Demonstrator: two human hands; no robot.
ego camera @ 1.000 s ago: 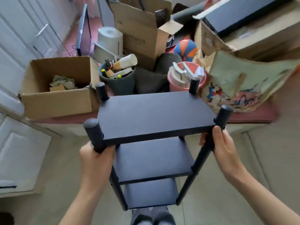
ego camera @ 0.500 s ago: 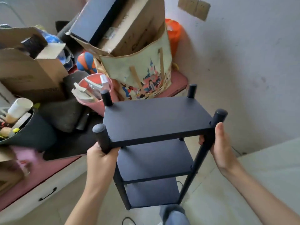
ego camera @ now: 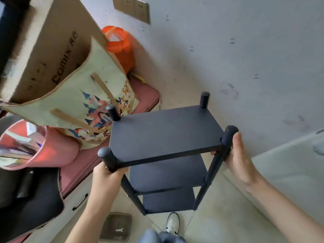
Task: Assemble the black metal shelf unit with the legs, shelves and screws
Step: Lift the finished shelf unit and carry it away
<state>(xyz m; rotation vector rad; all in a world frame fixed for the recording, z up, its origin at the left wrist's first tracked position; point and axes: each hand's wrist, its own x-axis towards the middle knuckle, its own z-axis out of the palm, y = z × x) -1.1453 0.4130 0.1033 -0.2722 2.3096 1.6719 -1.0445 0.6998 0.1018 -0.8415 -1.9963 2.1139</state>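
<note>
The black shelf unit (ego camera: 166, 137) sits mid-frame, fully built — left hand (ego camera: 107, 179) and right hand (ego camera: 240, 160) each wrap a near leg, likely to carry it level toward the wall.

Your shelf unit (ego camera: 164, 134) is the landmark: printed bag (ego camera: 77, 106) behind-left of it; wall (ego camera: 228, 58) behind; shoe (ego camera: 172, 223) below its legs; drawer handle (ego camera: 80, 202) left.

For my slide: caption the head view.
Both hands, left hand and right hand, grip front legs of the assembled black three-tier shelf unit near a wall.
</note>
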